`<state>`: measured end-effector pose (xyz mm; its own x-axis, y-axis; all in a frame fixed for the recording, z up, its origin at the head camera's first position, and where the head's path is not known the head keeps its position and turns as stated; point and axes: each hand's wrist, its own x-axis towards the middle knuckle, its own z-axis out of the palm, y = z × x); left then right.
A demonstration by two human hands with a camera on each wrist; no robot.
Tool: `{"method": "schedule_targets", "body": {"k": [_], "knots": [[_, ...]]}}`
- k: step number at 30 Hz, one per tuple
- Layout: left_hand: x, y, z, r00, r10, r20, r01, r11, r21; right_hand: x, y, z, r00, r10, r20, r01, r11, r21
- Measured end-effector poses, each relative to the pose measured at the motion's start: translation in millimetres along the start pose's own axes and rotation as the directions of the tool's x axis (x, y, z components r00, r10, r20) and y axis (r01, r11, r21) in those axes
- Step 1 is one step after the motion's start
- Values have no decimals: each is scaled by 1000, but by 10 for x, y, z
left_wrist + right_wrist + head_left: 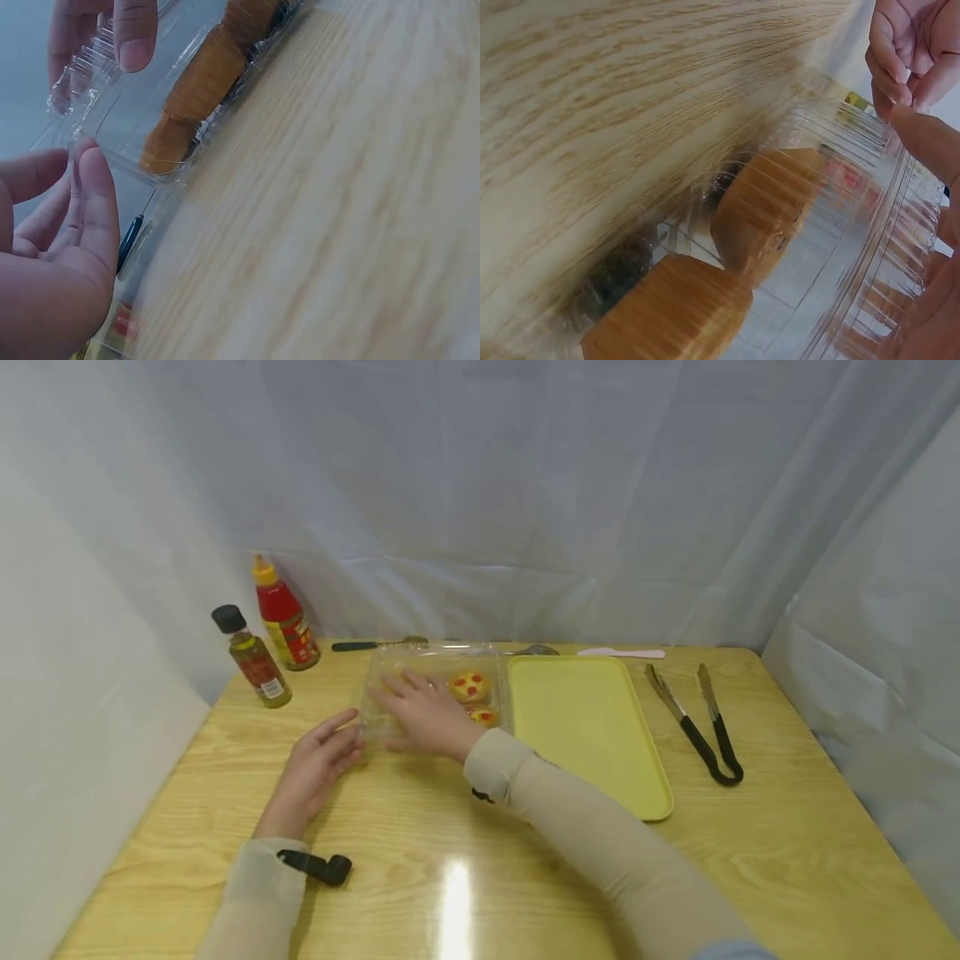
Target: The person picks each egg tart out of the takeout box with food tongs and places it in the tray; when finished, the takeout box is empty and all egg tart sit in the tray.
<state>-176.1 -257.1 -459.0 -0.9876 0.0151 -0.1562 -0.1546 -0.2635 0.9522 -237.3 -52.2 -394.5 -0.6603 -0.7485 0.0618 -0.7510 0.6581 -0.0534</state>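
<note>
A clear plastic food container (pixel 450 650) with a ridged rim sits at the middle back of the table. Inside it are several mini pizzas (pixel 470 687) with red spots on a yellow top; their brown sides (pixel 199 86) show in the left wrist view. My right hand (pixel 427 714) lies over the container's top with fingers spread, its thumb along the ridged rim in the right wrist view. My left hand (pixel 318 768) is at the near left corner, where thumb and fingertips (pixel 91 169) come together and pinch the plastic edge.
A yellow tray (pixel 581 718) lies right of the container, with black-handled tongs (pixel 701 735) beyond. Behind lie a dark-handled utensil (pixel 356 646), a fork (pixel 536 650) and a pink knife (pixel 622 652). A red sauce bottle (pixel 288 622) and black-capped bottle (pixel 257 664) stand back left.
</note>
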Motion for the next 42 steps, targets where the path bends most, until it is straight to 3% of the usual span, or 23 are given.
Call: {"method": "schedule_targets", "body": {"k": [9, 12, 22, 26, 33, 42], "knots": [[-13, -14, -38, 998, -46, 49, 50, 996, -79, 26, 12, 33, 1000, -9, -25, 8, 999, -38], [-2, -20, -47, 998, -37, 53, 41, 996, -82, 30, 18, 35, 999, -16, -31, 15, 999, -46], [16, -15, -17, 1000, -5, -3, 5, 992, -124, 36, -17, -4, 997, -58, -61, 50, 992, -116], [7, -5, -13, 1000, -3, -26, 0, 994, -110, 48, -41, -18, 985, -114, -129, 96, 985, -141], [-6, 20, -33, 999, -25, -32, 23, 997, -69, 25, -16, -85, 975, -126, -181, 107, 988, -110], [12, 5, -51, 1000, -27, -9, 27, 999, -43, -12, 78, -233, 933, -152, -327, 120, 986, -115]]}}
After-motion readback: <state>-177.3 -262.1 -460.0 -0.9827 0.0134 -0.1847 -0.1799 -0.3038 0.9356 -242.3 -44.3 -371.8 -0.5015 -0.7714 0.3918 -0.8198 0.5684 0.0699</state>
